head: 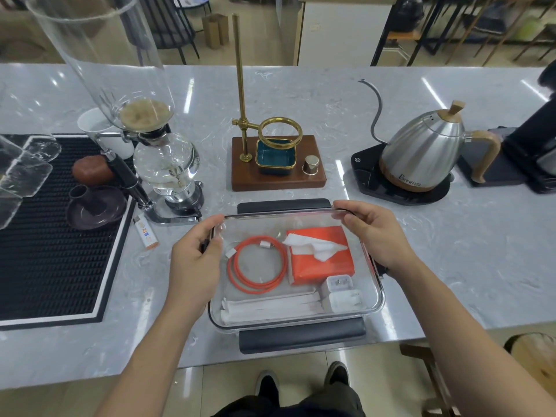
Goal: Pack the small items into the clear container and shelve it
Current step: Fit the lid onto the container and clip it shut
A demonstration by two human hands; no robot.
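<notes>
The left hand (197, 254) grips the clear container's (379, 296) left edge; inside lie an orange cable (257, 266), tissue pack (320, 254) and chargers (340, 291). The right hand (373, 233) grasps its right rim. Packing looks done; next comes lifting it level toward a shelf.

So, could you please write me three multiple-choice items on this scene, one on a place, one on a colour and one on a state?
1. Where does the lighter lie?
A. inside the clear container
B. on the counter, left of the container
C. on the kettle base

2. What colour is the coiled cable?
A. orange
B. blue
C. black

3. What is the left hand doing?
A. resting flat on the mat
B. lifting the kettle
C. gripping the container's left edge

Answers: 1 B, it lies between the black mat and the clear container. 2 A, the coil is plainly orange. 3 C, its fingers curl at the left rim, as the right hand holds the far right rim.
</notes>
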